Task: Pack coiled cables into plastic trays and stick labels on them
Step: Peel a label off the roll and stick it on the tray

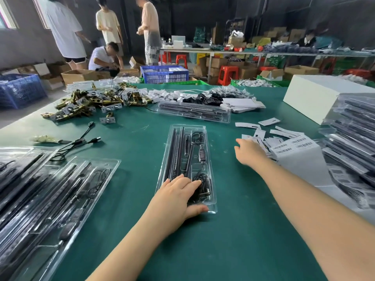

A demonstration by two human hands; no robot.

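A clear plastic tray (211,159) lies lengthwise on the green table (233,230), holding black rods, a small controller and a coiled black cable (204,182). My left hand (178,196) rests flat on the tray's near end, fingers over the coil, thumb along the front rim. My right hand (248,152) reaches out to the right, fingers extended, touching the edge of a pile of white barcode labels (292,146). I cannot tell whether it holds a label.
Filled trays are stacked at the left (50,195) and the right (353,138). Another tray (194,111) lies further back. A loose black cable (81,141), brass hardware (87,102), a white box (316,94) and several people stand beyond.
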